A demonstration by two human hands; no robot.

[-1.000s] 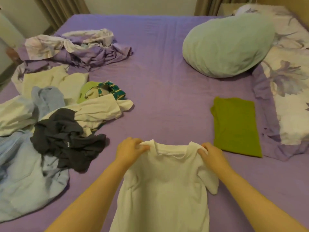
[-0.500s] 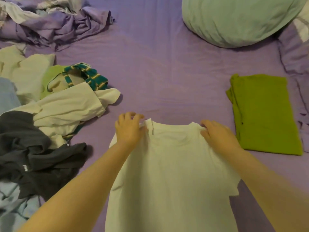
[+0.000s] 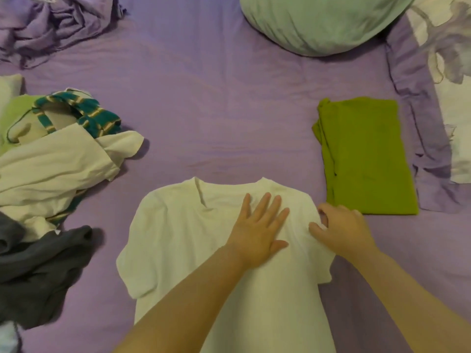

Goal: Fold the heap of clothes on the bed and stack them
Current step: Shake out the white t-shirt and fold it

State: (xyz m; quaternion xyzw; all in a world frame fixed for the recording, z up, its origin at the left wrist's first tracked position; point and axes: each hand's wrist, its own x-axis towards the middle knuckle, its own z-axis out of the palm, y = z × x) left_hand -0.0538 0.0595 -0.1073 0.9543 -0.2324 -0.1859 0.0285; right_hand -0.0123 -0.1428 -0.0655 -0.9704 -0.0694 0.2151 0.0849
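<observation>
Fingers of the left hand (image 3: 257,230) lay spread flat on the white T-shirt (image 3: 183,240), spread out on the purple bed (image 3: 216,110); the right hand (image 3: 341,229) pinched its sleeve edge. A folded green shirt (image 3: 364,156) lay just right, the unfolded heap (image 3: 51,169) left.

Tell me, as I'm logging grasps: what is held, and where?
The right hand pinches the white T-shirt at its right shoulder; the left hand only presses flat.

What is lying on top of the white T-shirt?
The left hand lies flat on the white T-shirt; the right hand grips its sleeve. The shirt hides the bedsheet beneath.
</observation>
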